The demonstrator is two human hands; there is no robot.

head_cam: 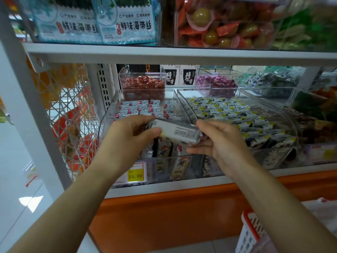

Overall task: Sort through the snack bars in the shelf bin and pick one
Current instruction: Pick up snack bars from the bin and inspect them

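Snack bar (177, 133) held crosswise just above the near end of the clear shelf bin (106, 117), white printed panel facing up. Left hand (127, 136): grip closed on the bar's left end, thumb on top. Right hand (220, 141): grip pinching the right end, fingers curled. More wrapped bars lie in the bin, far and below. Yellow price tag (135, 175) on the bin's near front. Second bin (269, 156) just right, full of yellow-cornered packets. Red-rimmed basket (249, 232) near right, low.

Glossy plastic film wraps the snack bar (176, 133) at center; clear, smooth plastic forms the bin (106, 125); matt white-painted metal shelf (182, 54) at 12 o'clock.
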